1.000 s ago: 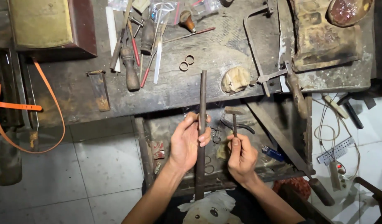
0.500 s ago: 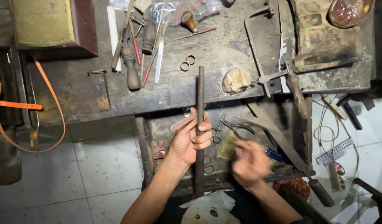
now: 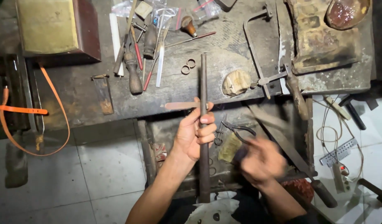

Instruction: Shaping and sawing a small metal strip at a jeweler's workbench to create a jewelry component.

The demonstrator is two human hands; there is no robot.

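**Tapered rod held upright in the left hand, right hand blurred**

Head view: the left hand [image 3: 194,135] is closed around a long dark metal rod [image 3: 204,124], whose long axis runs straight up and down the picture, its top over the workbench [image 3: 224,87] near two small rings [image 3: 188,66]. The right hand [image 3: 261,161] lies just right of the rod, apart from it. Motion blur hides its fingers, so its grip cannot be told. Pliers [image 3: 236,128] lie between the hands.

left hand [image 3: 194,135] at centre frame, fingers [image 3: 206,128] curled shut in a grip; right hand [image 3: 262,159] lower right, blurred, its closure unreadable.
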